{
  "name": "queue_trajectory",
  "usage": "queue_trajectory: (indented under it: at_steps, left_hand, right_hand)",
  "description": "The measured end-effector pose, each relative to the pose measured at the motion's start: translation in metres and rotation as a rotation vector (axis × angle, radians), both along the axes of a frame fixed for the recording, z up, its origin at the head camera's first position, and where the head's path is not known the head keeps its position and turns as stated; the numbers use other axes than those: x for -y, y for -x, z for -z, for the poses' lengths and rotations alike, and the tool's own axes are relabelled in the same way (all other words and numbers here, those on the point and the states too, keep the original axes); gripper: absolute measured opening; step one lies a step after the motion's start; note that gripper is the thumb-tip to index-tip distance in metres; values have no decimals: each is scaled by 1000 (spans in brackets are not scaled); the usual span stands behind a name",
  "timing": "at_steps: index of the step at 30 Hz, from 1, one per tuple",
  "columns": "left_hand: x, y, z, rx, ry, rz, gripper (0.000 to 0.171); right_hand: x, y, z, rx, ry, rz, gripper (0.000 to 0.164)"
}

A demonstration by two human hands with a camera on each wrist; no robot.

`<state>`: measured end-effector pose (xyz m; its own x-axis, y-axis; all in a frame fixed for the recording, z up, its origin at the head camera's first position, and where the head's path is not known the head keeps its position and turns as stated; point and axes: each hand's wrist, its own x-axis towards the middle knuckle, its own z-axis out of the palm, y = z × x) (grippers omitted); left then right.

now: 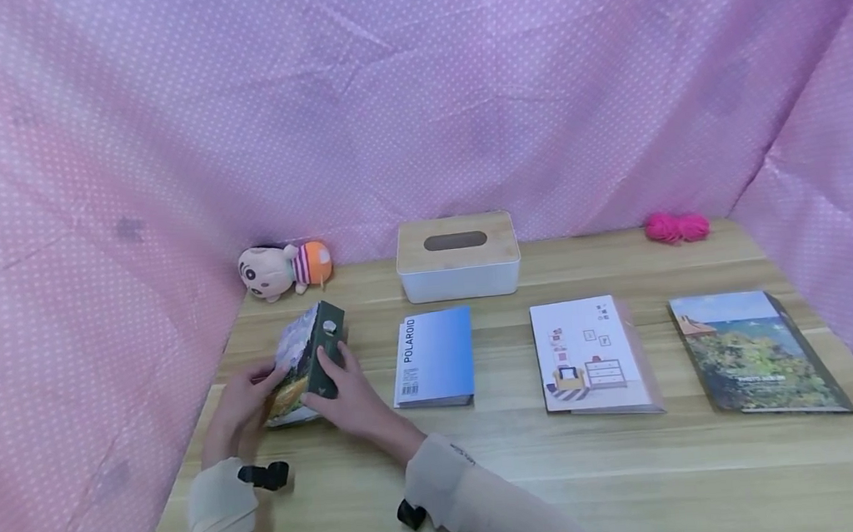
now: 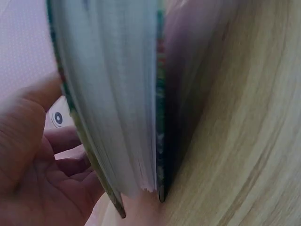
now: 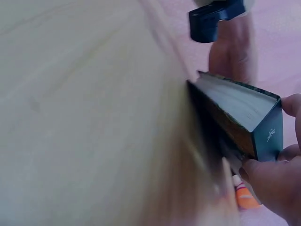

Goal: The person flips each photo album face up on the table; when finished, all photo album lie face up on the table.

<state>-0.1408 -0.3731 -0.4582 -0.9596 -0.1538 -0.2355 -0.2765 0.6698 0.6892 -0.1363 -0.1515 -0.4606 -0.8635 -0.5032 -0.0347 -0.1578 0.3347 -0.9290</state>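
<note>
While a pink dotted cloth (image 1: 414,108) hangs behind the wooden table (image 1: 610,494), a tissue box (image 1: 460,282) sits just beyond the blue album (image 1: 441,357), whose cover reads POLAROID beside a barcode (image 1: 409,390). Well to the blue album's right lies a landscape-covered album (image 1: 760,348), its pale lettering too small to read; between them is a white album (image 1: 582,337) with tiny, unreadable characters. Near the blue album's left side, a thick green-spined book (image 1: 300,355) is tilted, a small white emblem (image 3: 271,135) on its spine. The right hand (image 1: 358,401) clamps that spine between thumb and fingers; the left hand (image 1: 238,406) grips the opposite side, thumb against the cover. Beyond the blue album, a doll (image 1: 284,269) lies leftward, pink yarn (image 1: 677,228) far rightward.
</note>
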Motion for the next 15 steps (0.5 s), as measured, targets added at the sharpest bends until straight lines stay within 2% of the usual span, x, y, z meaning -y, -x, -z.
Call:
queue_trajectory:
  at_steps: [5, 10, 15]
  left_hand:
    - [-2, -1, -3, 46, -52, 29, 73]
    - [-5, -2, -6, 103, -109, 61, 84]
    - [-9, -2, -12, 126, -162, 111, 82]
  right_hand:
    - [2, 0, -11, 47, 43, 5, 75]
    - [3, 3, -13, 74, 114, 28, 82]
    - [2, 6, -14, 105, 196, 68, 82]
